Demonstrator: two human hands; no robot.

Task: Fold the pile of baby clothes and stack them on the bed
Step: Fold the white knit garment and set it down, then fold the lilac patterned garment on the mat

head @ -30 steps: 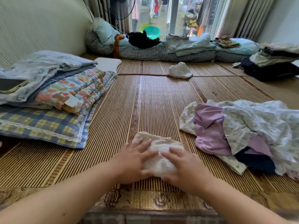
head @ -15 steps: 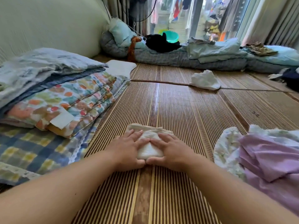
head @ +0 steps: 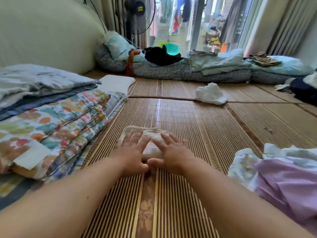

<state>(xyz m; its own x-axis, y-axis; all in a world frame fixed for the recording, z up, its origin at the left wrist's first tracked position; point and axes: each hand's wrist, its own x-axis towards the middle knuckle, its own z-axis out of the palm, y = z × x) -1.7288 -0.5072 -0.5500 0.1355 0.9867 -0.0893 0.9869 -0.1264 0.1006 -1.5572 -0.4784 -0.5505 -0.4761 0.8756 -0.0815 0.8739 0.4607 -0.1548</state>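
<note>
Pressing folded cream garment [head: 151, 136], left hand [head: 132, 152], right hand [head: 171, 152] flat, fingers spread

Two hands, left hand [head: 132, 153] and right hand [head: 171, 152], flat on one folded cream garment [head: 149, 134]. Right of that garment: one unfolded clothes pile [head: 277, 172]. Left of it: one stack of folded blankets [head: 51, 117]. Beyond it: one crumpled white cloth [head: 211, 94], one green basin [head: 171, 48].

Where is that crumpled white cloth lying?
The crumpled white cloth lies alone on the mat, right of centre, just before the rolled bedding.
</note>
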